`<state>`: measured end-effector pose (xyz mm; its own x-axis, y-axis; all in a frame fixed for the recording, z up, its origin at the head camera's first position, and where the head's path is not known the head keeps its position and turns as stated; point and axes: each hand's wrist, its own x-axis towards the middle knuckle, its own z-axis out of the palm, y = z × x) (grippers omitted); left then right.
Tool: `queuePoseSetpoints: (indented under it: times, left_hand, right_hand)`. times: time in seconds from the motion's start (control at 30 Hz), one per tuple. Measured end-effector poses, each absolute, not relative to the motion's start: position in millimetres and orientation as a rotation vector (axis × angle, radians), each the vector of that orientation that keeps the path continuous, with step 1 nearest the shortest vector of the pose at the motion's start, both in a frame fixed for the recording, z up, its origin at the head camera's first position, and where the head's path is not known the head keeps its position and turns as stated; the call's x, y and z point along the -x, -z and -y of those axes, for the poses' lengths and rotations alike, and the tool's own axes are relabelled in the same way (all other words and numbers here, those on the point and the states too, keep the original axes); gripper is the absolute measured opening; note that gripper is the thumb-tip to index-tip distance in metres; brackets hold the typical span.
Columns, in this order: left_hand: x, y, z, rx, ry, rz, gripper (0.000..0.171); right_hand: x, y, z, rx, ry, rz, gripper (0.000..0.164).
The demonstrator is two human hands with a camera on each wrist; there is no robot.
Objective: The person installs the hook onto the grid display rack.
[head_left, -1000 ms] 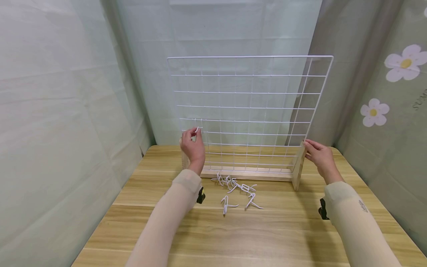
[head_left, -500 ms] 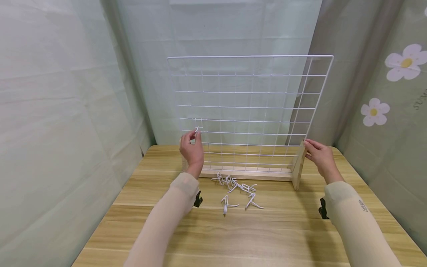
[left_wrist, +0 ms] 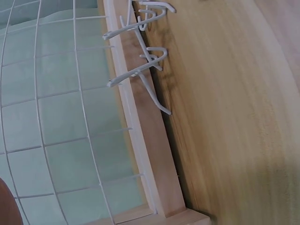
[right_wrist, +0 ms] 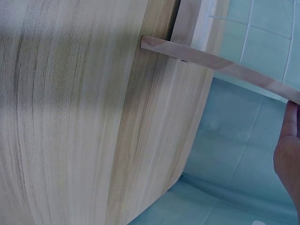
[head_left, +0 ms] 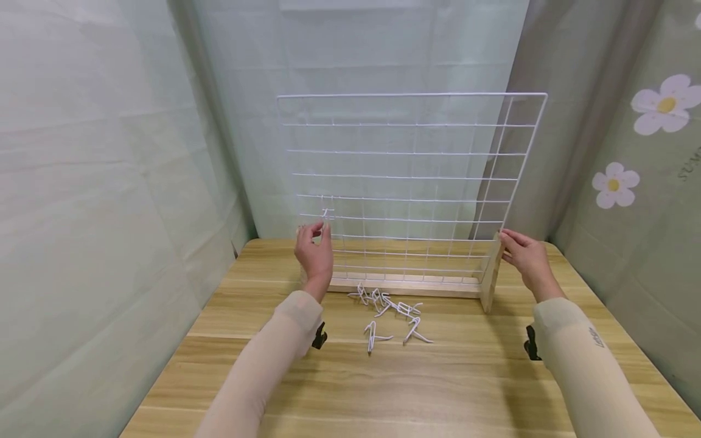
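Note:
A white wire grid panel [head_left: 405,176] stands upright in a wooden base [head_left: 405,285]. One white wire hook [head_left: 327,212] hangs on its left part. My left hand [head_left: 314,252] is just below this hook and apart from it, fingers loosely bent with nothing visible between them. With thumb and fingers, my right hand [head_left: 523,255] holds the upper end of the base's right wooden side support [head_left: 491,274]; the right wrist view shows fingers [right_wrist: 289,122] against this support. Several white wire hooks [head_left: 378,298] lie in front of the base, also seen in the left wrist view.
Everything stands on a wood-grain table [head_left: 427,389]. Two hooks lie nearer me: one hook [head_left: 372,336] at left and another hook [head_left: 416,330] at right. Pale cloth curtains [head_left: 109,182] enclose the table at the back and sides.
My left hand has let go of the hook and drawn downward from it, leaving it hanging on the grid. The right hand has stayed at the side support.

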<state>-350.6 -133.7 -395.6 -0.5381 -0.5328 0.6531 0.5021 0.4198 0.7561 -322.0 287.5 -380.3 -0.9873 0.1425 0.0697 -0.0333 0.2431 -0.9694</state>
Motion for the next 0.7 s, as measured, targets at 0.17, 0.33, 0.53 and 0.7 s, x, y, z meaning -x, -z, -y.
queuePoseSetpoints:
  times: [0.17, 0.33, 0.53, 0.7]
  left_hand:
    - [347.8, 400.9, 134.4, -0.022, 1.335, 1.735, 0.014]
    - [345.1, 407.6, 134.6, 0.013, 1.326, 1.738, 0.014]
    - [337.9, 414.6, 134.5, 0.021, 1.339, 1.788, 0.013]
    - [329.3, 420.5, 134.1, 0.036, 1.383, 1.856, 0.015]
  right_hand:
    - [321.6, 382.1, -289.4, 0.105, -1.837, 2.369, 0.067]
    - [321.8, 383.2, -290.3, 0.12, -1.826, 2.367, 0.066]
    - [322.4, 382.6, -289.7, 0.11, -1.85, 2.363, 0.066]
    - [323.1, 381.3, -288.6, 0.112, -1.854, 2.354, 0.065]
